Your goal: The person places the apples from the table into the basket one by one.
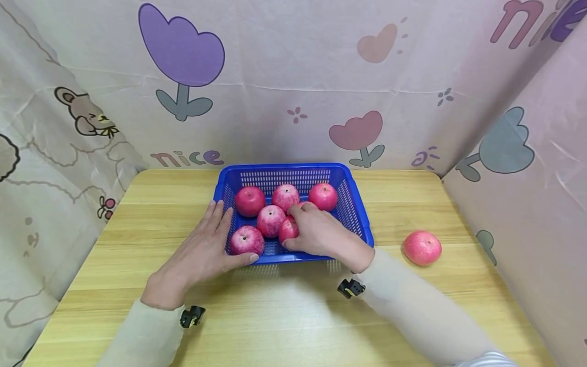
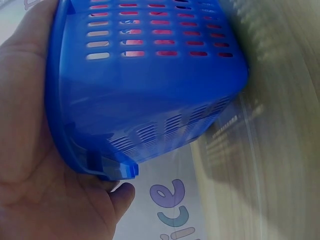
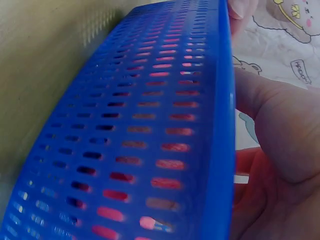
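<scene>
A blue plastic basket [image 1: 293,258] with slotted walls holds several red apples. My right hand [image 1: 321,232] reaches over its front rim and grips a red apple [image 1: 288,230] inside, fingers and thumb round it. In the right wrist view, that hand [image 3: 285,145] appears beyond the rim, its fingertips hidden by the wall. My left hand [image 1: 202,250] rests at the basket's front left corner, fingers straight along the left rim and thumb over the front rim. A striped apple [image 1: 247,240] lies close to that thumb. The left wrist view shows the left palm [image 2: 55,200] beside the rim.
One more apple [image 1: 422,248] sits on the wooden table [image 1: 458,306], right of the basket. A printed curtain [image 1: 275,61] hangs behind the table and along both sides. Inside the basket, further apples such as a dark red one [image 1: 249,201] lie near the back wall.
</scene>
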The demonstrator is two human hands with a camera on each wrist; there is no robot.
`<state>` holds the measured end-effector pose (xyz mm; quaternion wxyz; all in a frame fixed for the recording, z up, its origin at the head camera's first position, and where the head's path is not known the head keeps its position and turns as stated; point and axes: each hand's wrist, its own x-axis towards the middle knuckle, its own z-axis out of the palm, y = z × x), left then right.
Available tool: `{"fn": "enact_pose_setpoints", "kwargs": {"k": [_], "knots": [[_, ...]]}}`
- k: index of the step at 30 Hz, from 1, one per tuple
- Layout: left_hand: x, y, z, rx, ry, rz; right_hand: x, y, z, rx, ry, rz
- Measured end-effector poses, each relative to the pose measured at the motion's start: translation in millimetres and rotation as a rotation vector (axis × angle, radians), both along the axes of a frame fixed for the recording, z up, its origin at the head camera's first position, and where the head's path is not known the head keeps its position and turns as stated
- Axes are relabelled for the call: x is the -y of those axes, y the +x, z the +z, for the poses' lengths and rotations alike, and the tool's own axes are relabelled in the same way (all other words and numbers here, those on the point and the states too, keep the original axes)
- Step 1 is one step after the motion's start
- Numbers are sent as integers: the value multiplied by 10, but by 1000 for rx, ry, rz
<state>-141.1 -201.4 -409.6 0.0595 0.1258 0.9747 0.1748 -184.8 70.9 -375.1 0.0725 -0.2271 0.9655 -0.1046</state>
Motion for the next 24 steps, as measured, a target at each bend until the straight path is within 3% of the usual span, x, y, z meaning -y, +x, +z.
{"fn": "enact_pose_setpoints", "kwargs": {"k": [12, 24], "knots": [[-4, -6, -9, -4, 7, -7, 161, -41, -106, 50, 111, 20], [-13, -11, 2, -1, 3, -7, 240, -69, -136, 24, 165, 40]]}}
